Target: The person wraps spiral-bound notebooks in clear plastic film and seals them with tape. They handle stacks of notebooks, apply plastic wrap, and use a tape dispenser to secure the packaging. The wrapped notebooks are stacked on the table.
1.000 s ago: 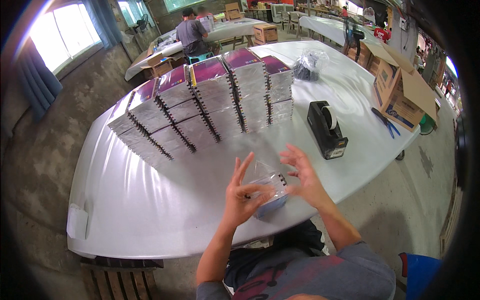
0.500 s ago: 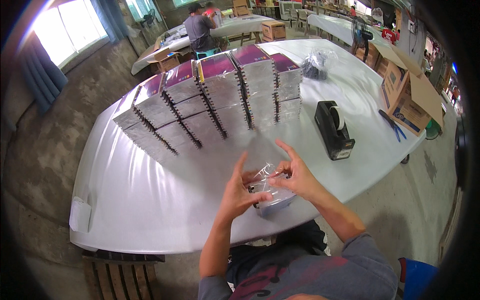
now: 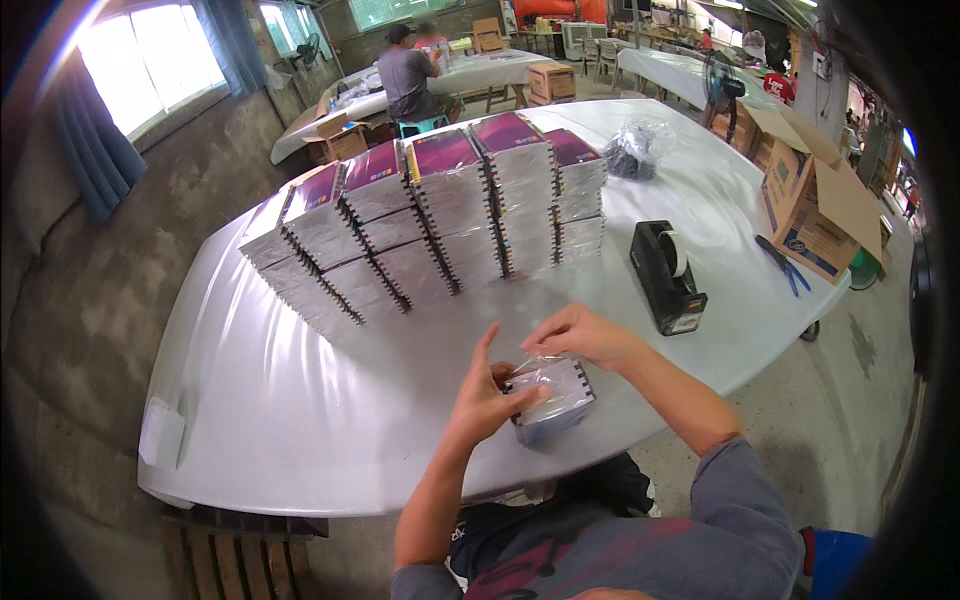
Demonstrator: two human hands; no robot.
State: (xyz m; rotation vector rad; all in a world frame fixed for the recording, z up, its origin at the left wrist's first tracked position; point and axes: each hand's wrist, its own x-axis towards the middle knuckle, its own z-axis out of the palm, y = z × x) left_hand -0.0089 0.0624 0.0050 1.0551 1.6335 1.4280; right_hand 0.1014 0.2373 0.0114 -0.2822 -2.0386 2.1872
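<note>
On the near part of the table stands a small block of spiral-bound notebooks (image 3: 568,402) in clear plastic film, dark binding coils along its edges. My left hand (image 3: 482,398) steadies it from the left, thumb on its top face and index finger raised, the other fingers partly hidden behind it. Over its far side, my right hand (image 3: 588,340) pinches a flap of the clear film (image 3: 536,364) and pulls it up taut. Beyond my hands rise several tall stacks of similar wrapped notebooks (image 3: 455,225) with purple covers. To the right sits a black tape dispenser (image 3: 660,275).
Blue-handled pliers (image 3: 785,266) lie near the right edge beside an open cardboard carton (image 3: 815,215). A clear plastic bag (image 3: 632,148) with dark contents rests at the far right. A white folded piece (image 3: 162,433) is at the left edge. Another person (image 3: 408,80) sits at a farther table.
My right hand has left the block's right side and closed on the film at the far side, uncovering the block's right end. My left hand stays on the block. The view has tilted up slightly.
</note>
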